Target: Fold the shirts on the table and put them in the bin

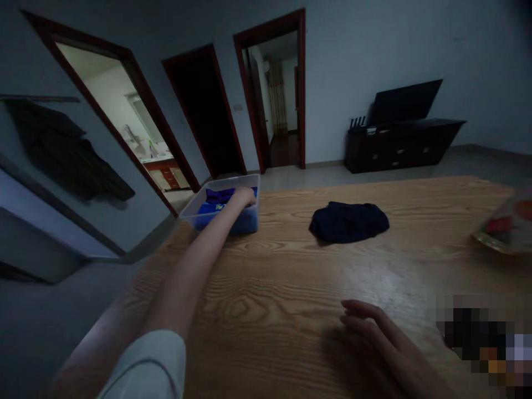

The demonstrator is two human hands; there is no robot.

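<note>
My left arm stretches across to a clear plastic box (187,215) on the far left of the table. Inside the box lie a folded blue cloth item (245,223) with a small yellow mark and a purple cloth (218,195). My left hand (244,195) is in the box at its right side, on the cloths; its fingertips are blurred and partly hidden, so its grip does not show. Low on the right, my right hand (386,343) hovers at the tabletop with fingers extended and nothing held. A folded dark navy cloth (349,223) lies beyond it.
The wooden table (282,266) fills the foreground. At its right edge stands a blurred clear item with red patches and a gold base (505,230). Behind are doorways, a dark TV cabinet (394,147) with a television (407,102), and dark clothing (66,147) hanging at left.
</note>
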